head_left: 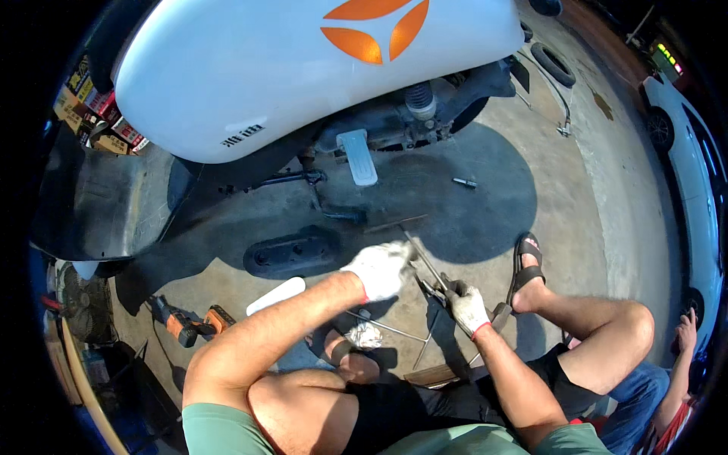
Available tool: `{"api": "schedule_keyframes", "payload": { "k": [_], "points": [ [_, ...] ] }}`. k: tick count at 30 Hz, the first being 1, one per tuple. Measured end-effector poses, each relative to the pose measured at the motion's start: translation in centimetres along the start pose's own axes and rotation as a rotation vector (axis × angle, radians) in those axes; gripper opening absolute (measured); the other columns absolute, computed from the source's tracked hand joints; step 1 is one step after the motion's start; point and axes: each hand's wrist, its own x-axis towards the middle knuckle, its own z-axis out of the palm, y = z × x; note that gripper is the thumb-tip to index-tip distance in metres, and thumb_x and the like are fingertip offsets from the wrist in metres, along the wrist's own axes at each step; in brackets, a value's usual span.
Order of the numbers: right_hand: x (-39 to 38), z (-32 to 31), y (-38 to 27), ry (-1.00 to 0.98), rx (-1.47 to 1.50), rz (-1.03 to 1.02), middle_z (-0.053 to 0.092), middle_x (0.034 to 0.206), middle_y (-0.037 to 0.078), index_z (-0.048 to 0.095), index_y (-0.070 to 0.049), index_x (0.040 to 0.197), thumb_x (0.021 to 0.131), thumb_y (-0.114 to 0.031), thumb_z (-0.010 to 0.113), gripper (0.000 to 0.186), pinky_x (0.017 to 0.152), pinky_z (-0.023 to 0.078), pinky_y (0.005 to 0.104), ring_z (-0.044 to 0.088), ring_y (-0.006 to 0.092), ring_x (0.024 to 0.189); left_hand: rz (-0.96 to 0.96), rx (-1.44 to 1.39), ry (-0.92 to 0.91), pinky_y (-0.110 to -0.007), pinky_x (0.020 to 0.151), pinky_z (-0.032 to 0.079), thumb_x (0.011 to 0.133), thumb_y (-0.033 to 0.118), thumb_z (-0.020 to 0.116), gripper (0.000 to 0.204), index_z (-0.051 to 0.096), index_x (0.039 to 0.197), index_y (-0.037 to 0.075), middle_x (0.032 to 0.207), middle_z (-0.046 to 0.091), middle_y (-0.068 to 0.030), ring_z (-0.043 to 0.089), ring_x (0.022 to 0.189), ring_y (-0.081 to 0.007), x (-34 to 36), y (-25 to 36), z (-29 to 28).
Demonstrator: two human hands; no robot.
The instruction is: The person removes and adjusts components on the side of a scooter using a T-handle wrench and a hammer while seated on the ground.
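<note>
My right hand (468,306), in a white work glove with a red cuff, is closed around the lower end of a long thin metal rod (427,258). A thin crossbar shows at the rod's far end, so it looks like a T-handle wrench. Dark and metallic parts beside these fingers are too small to make out. My left hand (377,271), gloved too, is just left of the rod; motion smears its fingers, and whether they touch the rod is unclear. Beyond both hands stands a white scooter (288,83) with orange emblem pieces and a footrest (357,157) folded out.
A dark oval cover (288,253) lies on the concrete near the scooter. An orange-black cordless drill (182,326) lies to the left, and thin metal tools (390,327) lie between my feet. A small marker-like object (465,183), a tyre (553,64) and a parked car (694,197) are right; another person's hand (686,331) shows lower right.
</note>
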Motion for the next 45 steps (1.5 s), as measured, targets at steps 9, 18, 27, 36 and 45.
{"api": "schedule_keyframes", "payload": {
  "k": [9, 18, 27, 36, 45],
  "points": [
    [3.0, 2.4, 7.7, 0.202, -0.316, -0.063, 0.065, 0.094, 0.026, 0.062, -0.003, 0.101, 0.087, -0.017, 0.055, 0.021, 0.081, 0.049, 0.0488, 0.062, 0.0432, 0.093, -0.6, 0.041, -0.009, -0.045, 0.09, 0.046, 0.093, 0.039, 0.051, 0.046, 0.064, 0.108, -0.002, 0.105, 0.064, -0.0297, 0.061, 0.103, -0.0416, -5.7, -9.6, -3.4],
    [5.5, 2.3, 8.2, 0.218, -0.688, -0.127, 0.06, 0.098, 0.022, 0.061, -0.003, 0.096, 0.079, -0.014, 0.062, 0.021, 0.081, 0.047, 0.0474, 0.058, 0.0398, 0.094, -0.625, -0.006, 0.024, -0.045, 0.092, 0.045, 0.094, 0.04, 0.05, 0.05, 0.063, 0.112, -0.005, 0.109, 0.063, -0.0305, 0.06, 0.106, -0.0415, -7.6, -11.7, -1.7],
    [4.7, 10.4, 0.2, -0.116, -0.509, -0.43, 0.064, 0.095, 0.02, 0.062, -0.005, 0.092, 0.082, -0.016, 0.059, 0.015, 0.081, 0.05, 0.0474, 0.063, 0.0389, 0.091, -0.625, -0.069, -0.115, -0.044, 0.091, 0.046, 0.095, 0.039, 0.05, 0.049, 0.061, 0.113, -0.005, 0.11, 0.063, -0.0295, 0.06, 0.106, -0.0416, -5.3, -9.6, -2.9],
    [4.9, 13.2, 1.0, -0.247, -0.621, -0.246, 0.065, 0.098, 0.024, 0.06, -0.003, 0.103, 0.085, -0.016, 0.054, 0.023, 0.083, 0.05, 0.048, 0.063, 0.0413, 0.094, -0.658, -0.081, -0.094, -0.043, 0.09, 0.046, 0.095, 0.04, 0.05, 0.051, 0.06, 0.113, -0.006, 0.109, 0.063, -0.0292, 0.06, 0.106, -0.0401, -5.9, -10.0, -2.4],
    [8.5, 11.2, 5.5, -0.044, 0.051, -0.078, 0.066, 0.079, 0.02, 0.059, 0.0, 0.095, 0.086, -0.012, 0.058, 0.015, 0.064, 0.053, 0.0411, 0.066, 0.0346, 0.071, -0.586, -0.035, -0.07, -0.043, 0.088, 0.047, 0.094, 0.039, 0.051, 0.043, 0.065, 0.105, 0.0, 0.103, 0.066, -0.0243, 0.061, 0.103, -0.0392, -4.0, -9.5, -2.3]
  ]
}}
